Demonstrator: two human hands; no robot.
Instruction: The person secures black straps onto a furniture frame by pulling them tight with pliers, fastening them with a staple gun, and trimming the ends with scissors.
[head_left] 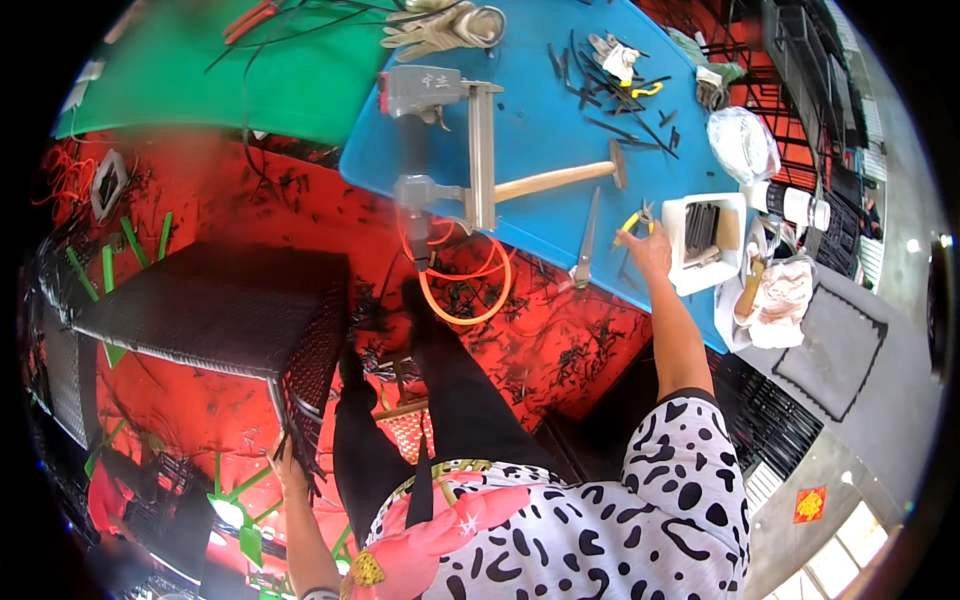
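Observation:
My right hand (654,252) reaches over the blue tabletop, its fingers closed on yellow-handled pliers (632,226) that lie beside a white bin. At the lower left my left hand (289,466) is closed around the leg (277,400) of a dark woven seat (215,300), where loose dark strips hang over the fingers. The seat lies tilted to the left of my legs. A long pointed blade (590,235) is on the table just left of the pliers. Farther left, a wooden-handled hammer (560,180) rests against a grey nail gun (480,150).
Dark sticks fill part of the white bin (683,275). Cut black strips (630,100) and work gloves (440,30) lie on the blue table (540,110). An orange hose (470,320) loops below its edge. Scraps litter the red floor (560,340). Green table (270,90) at far left.

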